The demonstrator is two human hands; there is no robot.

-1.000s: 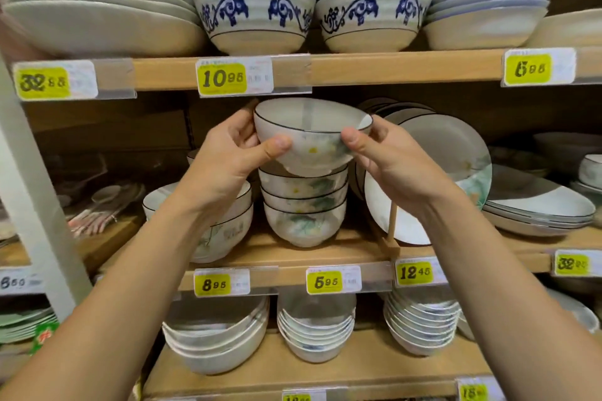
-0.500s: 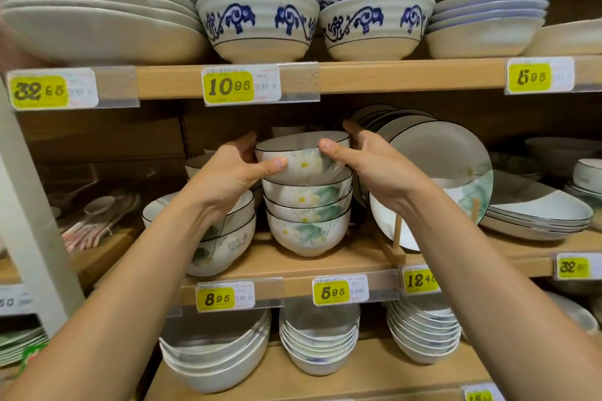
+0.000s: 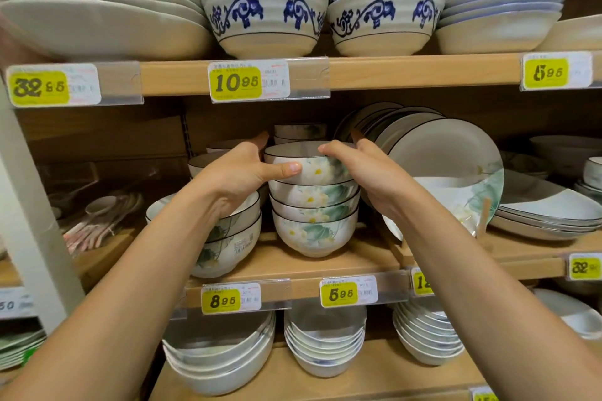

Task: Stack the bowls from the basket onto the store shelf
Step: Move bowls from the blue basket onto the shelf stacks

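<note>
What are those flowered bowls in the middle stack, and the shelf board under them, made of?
The flowered bowls look like glazed ceramic, maybe porcelain: glossy white, painted flowers, thin dark rims. The shelf board looks like pale wood or wood-look laminate: matte, faint grain; which one is unclear.

The top bowl point(image 3: 321, 169) sits nested on the bowl stack point(image 3: 312, 231) on the middle shelf point(image 3: 358, 265), between the left hand point(image 3: 239, 174) and the right hand point(image 3: 368, 169). Larger bowls point(image 3: 233, 239) stand left of the stack, upright plates point(image 3: 439, 172) right.
</note>
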